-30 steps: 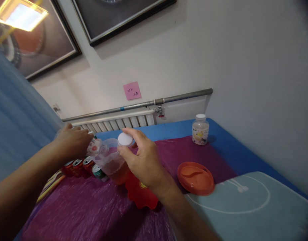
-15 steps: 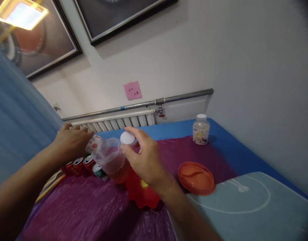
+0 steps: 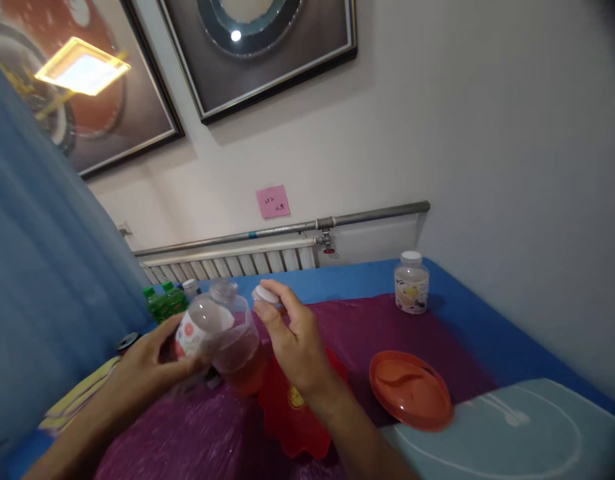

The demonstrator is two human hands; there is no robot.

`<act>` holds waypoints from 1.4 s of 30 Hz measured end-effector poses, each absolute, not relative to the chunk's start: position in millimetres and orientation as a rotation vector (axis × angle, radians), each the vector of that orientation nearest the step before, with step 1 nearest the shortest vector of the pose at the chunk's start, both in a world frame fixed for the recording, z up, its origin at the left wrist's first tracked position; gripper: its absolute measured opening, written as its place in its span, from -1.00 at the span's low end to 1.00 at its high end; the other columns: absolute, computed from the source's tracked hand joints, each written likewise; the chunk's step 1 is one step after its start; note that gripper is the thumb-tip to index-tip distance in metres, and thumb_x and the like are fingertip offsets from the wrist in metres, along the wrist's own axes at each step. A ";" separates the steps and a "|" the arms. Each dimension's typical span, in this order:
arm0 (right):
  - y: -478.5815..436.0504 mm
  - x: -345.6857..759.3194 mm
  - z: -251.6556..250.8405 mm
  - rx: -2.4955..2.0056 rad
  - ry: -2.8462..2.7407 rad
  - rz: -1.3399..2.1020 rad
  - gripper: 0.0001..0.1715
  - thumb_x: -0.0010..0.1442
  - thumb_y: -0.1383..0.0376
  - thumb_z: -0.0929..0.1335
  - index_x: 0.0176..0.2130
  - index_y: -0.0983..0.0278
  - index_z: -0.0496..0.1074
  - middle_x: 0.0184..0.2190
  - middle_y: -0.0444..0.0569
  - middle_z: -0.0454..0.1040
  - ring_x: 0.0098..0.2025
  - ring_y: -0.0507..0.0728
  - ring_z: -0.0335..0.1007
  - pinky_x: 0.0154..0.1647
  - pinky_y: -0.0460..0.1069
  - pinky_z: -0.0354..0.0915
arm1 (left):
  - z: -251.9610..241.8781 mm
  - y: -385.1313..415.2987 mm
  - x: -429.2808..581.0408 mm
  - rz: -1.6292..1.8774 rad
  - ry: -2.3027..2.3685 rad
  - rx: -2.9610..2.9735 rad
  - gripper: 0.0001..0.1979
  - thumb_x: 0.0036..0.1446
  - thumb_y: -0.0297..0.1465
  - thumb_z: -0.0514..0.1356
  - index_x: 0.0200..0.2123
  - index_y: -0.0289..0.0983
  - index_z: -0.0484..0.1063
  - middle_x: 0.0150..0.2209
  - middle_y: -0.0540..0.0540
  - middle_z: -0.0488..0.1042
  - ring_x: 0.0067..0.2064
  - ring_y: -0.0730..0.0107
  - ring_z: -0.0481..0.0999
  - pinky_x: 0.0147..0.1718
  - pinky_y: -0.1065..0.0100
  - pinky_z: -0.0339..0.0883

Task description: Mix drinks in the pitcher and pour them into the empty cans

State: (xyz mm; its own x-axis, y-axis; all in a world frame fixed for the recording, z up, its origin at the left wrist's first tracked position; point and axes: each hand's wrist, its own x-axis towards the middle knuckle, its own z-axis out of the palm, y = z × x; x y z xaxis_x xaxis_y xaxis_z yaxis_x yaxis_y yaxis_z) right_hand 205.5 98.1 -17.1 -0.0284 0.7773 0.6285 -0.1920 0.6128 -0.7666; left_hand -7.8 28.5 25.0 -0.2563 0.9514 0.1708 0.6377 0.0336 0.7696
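My left hand (image 3: 160,360) is wrapped around a clear plastic jar (image 3: 195,333) with a flower-patterned white label. The jar is tilted, its open mouth up and to the right, and I see nothing plainly inside it. In my right hand (image 3: 297,340) a white screw lid (image 3: 265,295) is pinched between thumb and fingers, apart from the jar. Behind and below the jar, a clear pitcher (image 3: 245,363) holds some reddish-amber liquid; the jar partly hides it. Beside the pitcher, under my right forearm, lies a red scalloped dish (image 3: 292,427).
An orange divided plate (image 3: 412,393) lies to the right, near a pale blue mat (image 3: 527,427). A lidded jar (image 3: 411,287) stands at the back right. Green-capped bottles (image 3: 165,301) and a can (image 3: 128,341) are at the left, by a striped cloth (image 3: 77,397) and blue curtain (image 3: 52,253).
My left hand has turned the jar from tipped over the pitcher to mouth-up and brought it closer. The lid stays in my right hand, turned slightly. The view has tilted up a little.
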 end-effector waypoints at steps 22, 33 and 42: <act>69.7 194.7 -11.9 -0.396 -1.777 0.234 -0.64 0.41 0.34 0.26 0.15 0.29 0.41 0.00 0.07 0.56 0.04 0.17 0.47 0.12 0.14 0.46 | -28.6 -0.4 4.9 1.261 1.602 1.645 -0.33 -0.08 -0.37 0.39 0.17 -0.18 0.44 0.19 -0.13 0.49 0.14 0.05 0.53 0.14 0.21 0.43; 49.2 192.4 -7.3 -0.249 -1.849 0.333 -0.56 0.44 0.23 0.25 0.24 0.29 0.31 0.12 0.08 0.51 0.19 0.15 0.41 0.26 0.10 0.37 | -33.2 -33.9 4.3 1.194 1.715 1.984 -0.28 -0.01 -0.32 0.37 0.25 -0.07 0.30 0.22 -0.13 0.47 0.16 0.02 0.52 0.11 0.19 0.47; 53.3 212.3 -1.7 -0.492 -1.704 0.407 -0.49 0.46 0.07 0.22 0.30 0.17 0.24 0.26 0.05 0.41 0.30 0.20 0.35 0.30 0.18 0.36 | 11.6 -7.9 -58.9 1.651 1.691 1.142 -0.06 -0.39 -0.28 0.52 0.16 -0.18 0.33 -0.02 -0.16 0.59 0.00 0.00 0.57 -0.18 0.28 0.56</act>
State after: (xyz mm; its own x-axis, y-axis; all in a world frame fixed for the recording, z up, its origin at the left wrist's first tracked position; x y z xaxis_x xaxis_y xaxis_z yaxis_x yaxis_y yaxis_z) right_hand 212.3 53.3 -1.7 -0.1551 0.5325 0.8321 0.0991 0.8465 -0.5231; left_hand -58.9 -7.9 11.6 -0.5157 0.8346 0.1936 0.2133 -0.0937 0.9725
